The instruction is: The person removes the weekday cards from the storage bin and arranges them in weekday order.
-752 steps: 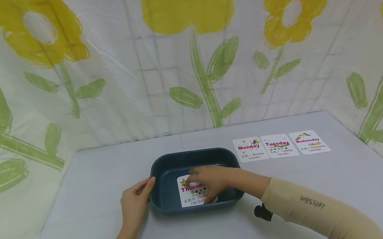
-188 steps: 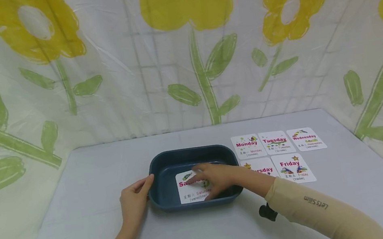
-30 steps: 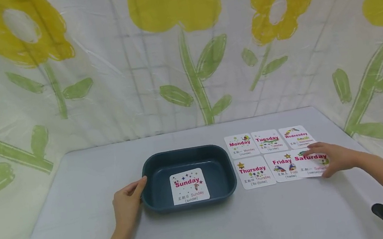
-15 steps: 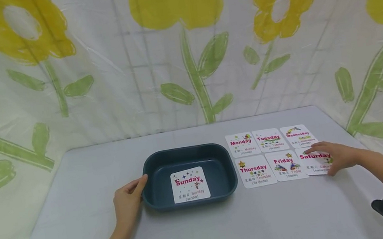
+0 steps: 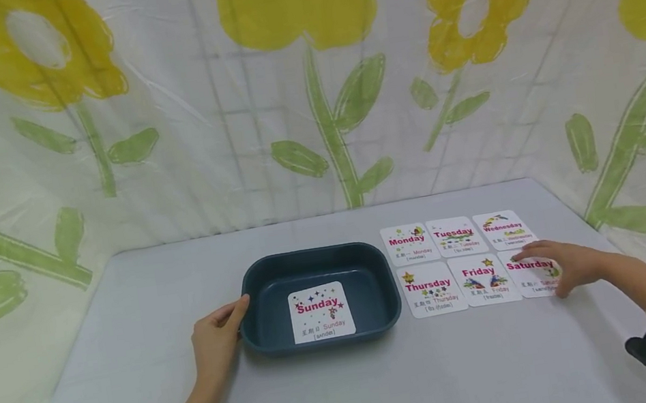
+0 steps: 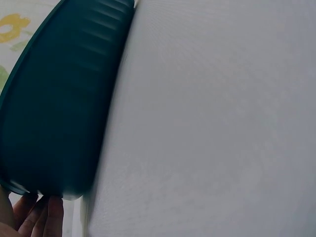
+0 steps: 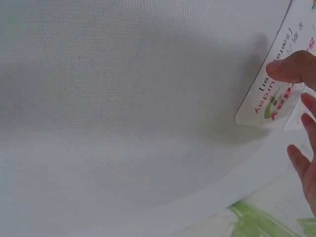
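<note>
My left hand [image 5: 215,337] grips the left rim of a dark teal plastic basin [image 5: 373,291], thumb over the edge; in the left wrist view its fingers [image 6: 54,217] lie against the basin's end wall. A white card reading Sunday [image 5: 320,312] lies face up inside. At the right, my right hand [image 5: 573,263] is spread over the Saturday card [image 5: 528,276], touching it. The right wrist view has the thumb [image 7: 291,69] on the card's face and the other fingers spread apart. Left of Saturday lie the Friday card [image 5: 484,281] and Thursday card [image 5: 432,289].
Above them, the Monday card [image 5: 408,244], Tuesday card [image 5: 456,236] and Wednesday card [image 5: 503,230] form the back row. All lie on a white table [image 5: 375,394]. A curtain [image 5: 196,178] with painted yellow flowers hangs behind it.
Thursday, Friday and then Saturday have gone from the basin to the front row, leaving Sunday showing inside. In the last second, Saturday slid right off Friday. The left hand stayed on the rim.
</note>
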`<state>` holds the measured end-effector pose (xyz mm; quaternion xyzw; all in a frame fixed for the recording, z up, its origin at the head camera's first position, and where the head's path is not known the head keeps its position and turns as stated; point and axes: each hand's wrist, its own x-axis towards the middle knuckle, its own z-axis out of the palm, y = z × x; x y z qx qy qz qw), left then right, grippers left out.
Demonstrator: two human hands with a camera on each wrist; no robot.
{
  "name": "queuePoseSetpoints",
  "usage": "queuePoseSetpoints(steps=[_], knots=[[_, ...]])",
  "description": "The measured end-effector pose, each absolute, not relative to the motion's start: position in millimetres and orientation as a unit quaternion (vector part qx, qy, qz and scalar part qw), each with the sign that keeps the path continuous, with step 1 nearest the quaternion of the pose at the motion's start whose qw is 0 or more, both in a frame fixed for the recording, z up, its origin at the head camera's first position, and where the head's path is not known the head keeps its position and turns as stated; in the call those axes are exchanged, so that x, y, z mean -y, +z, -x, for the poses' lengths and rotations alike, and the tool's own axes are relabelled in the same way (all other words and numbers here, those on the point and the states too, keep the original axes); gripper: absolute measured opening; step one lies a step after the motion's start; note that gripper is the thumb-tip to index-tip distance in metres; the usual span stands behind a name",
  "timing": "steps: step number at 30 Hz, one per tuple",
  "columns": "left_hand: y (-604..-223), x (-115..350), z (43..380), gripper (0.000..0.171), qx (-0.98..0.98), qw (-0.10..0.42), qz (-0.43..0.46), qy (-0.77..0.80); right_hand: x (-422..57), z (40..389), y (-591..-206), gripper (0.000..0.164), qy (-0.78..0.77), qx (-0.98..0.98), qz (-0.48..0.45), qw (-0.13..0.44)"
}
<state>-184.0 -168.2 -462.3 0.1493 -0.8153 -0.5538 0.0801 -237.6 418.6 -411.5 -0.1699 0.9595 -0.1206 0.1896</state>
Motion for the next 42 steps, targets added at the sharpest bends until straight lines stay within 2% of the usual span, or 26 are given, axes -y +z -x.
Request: queuePoseSetpoints(steps=[9, 14, 19, 23, 27, 33, 42], knots=[[-461, 168, 183, 0.055, 0.815, 0.08, -0.147, -0.554, -418, 237, -413, 0.081, -0.112, -0.962, 0.162, 0.189], [-461, 168, 183, 0.053, 0.812, 0.081, -0.148, -0.558, -416, 240, -410, 0.076, -0.11, -0.963, 0.164, 0.182], [-462, 168, 183, 0.056, 0.817, 0.086, -0.148, -0.55, -411, 242, -403, 0.05, -0.128, -0.956, 0.156, 0.212], [-464, 169, 183, 0.057, 0.822, 0.087, -0.151, -0.542, -404, 244, -396, 0.028, -0.142, -0.94, 0.135, 0.279], [-464, 169, 183, 0.057, 0.823, 0.088, -0.151, -0.54, -397, 243, -391, 0.018, -0.156, -0.921, 0.099, 0.343], [-464, 169, 182, 0.057, 0.825, 0.086, -0.149, -0.538, -389, 241, -385, 0.015, -0.171, -0.906, 0.075, 0.38], [-464, 169, 184, 0.056, 0.825, 0.087, -0.149, -0.539, -359, 243, -379, 0.018, -0.175, -0.907, 0.118, 0.364]])
